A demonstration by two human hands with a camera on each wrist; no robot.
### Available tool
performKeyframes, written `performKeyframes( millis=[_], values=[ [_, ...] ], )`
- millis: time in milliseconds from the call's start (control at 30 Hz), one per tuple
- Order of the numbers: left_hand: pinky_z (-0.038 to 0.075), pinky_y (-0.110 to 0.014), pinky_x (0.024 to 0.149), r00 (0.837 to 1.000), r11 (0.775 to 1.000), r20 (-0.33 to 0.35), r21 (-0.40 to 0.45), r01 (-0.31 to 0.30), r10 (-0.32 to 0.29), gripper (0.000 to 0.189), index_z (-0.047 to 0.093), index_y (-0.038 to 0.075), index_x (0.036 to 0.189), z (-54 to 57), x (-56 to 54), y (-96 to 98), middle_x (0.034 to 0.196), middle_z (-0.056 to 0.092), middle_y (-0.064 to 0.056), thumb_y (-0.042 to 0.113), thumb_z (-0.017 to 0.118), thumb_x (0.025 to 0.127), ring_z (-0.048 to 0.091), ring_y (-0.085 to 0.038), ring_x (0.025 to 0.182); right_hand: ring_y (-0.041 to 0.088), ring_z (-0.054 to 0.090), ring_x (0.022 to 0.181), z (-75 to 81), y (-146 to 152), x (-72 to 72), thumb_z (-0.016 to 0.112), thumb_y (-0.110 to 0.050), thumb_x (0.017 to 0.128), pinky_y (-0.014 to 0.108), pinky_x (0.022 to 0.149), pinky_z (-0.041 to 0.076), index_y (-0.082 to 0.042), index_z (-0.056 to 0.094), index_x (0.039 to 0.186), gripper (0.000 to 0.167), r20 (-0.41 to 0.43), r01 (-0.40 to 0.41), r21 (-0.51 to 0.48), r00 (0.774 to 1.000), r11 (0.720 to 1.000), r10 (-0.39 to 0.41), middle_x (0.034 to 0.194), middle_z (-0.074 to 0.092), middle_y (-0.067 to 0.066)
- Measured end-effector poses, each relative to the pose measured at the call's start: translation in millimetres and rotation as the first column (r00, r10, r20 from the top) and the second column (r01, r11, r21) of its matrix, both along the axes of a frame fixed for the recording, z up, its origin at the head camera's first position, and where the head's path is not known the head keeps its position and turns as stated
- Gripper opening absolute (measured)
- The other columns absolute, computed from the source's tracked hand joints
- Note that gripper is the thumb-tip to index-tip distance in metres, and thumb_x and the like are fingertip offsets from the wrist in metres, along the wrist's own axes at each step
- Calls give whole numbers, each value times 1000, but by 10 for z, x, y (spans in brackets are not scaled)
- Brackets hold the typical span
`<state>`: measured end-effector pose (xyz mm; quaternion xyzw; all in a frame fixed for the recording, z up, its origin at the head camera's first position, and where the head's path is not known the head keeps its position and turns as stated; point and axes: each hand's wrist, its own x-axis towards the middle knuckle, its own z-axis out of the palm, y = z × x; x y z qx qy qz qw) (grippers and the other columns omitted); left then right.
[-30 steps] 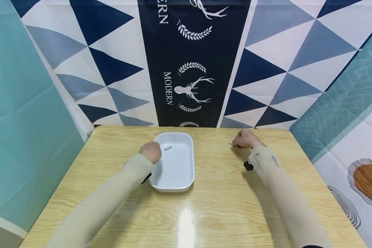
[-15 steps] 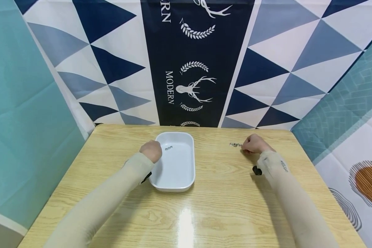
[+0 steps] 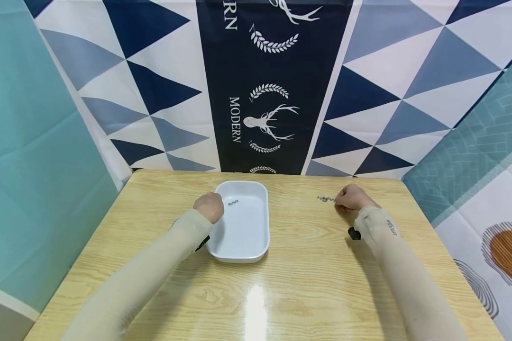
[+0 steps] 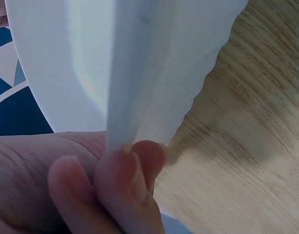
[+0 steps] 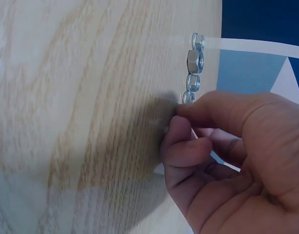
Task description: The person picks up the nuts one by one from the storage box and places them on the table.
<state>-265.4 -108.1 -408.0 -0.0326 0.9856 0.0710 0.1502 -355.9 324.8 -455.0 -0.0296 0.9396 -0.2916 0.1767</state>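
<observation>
My left hand [image 3: 209,207] grips the side rim of a white, deep, round-cornered tray [image 3: 264,222]. In the left wrist view, curled fingers [image 4: 118,180] press against the tray wall [image 4: 159,73]. Several small silvery nuts lie inside the tray, near its far left. On the right of the table my right hand [image 3: 352,197] is at the near end of a short row of metal hex nuts [image 5: 195,62]. Its thumb and index finger pinch together at the end nut [image 5: 188,97], which the thumb partly covers; the other fingers are curled.
The light wooden table [image 3: 298,284] ends at a patterned cloth backdrop [image 3: 277,71]. Teal cloth [image 3: 38,156] hangs along the left side. A dark wrist camera [image 3: 354,233] sits under the right sleeve.
My right hand has moved right along the nuts, uncovering more of the row, then stayed at its end. The left hand stays at the tray rim. The head view has shifted slightly.
</observation>
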Motion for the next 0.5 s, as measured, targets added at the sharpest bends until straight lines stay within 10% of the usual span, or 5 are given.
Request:
performKeyframes(
  millis=[500],
  values=[
    [58, -30, 57, 1000, 1000, 6, 7, -22, 22, 33, 65, -7, 129, 25, 11, 12, 77, 64, -12, 6, 45, 106, 62, -18, 63, 15, 54, 61, -16, -29, -31, 44, -9, 105, 32, 66, 50, 10, 64, 121, 32, -6, 9, -16, 1000, 1000, -9, 77, 67, 10]
  ],
)
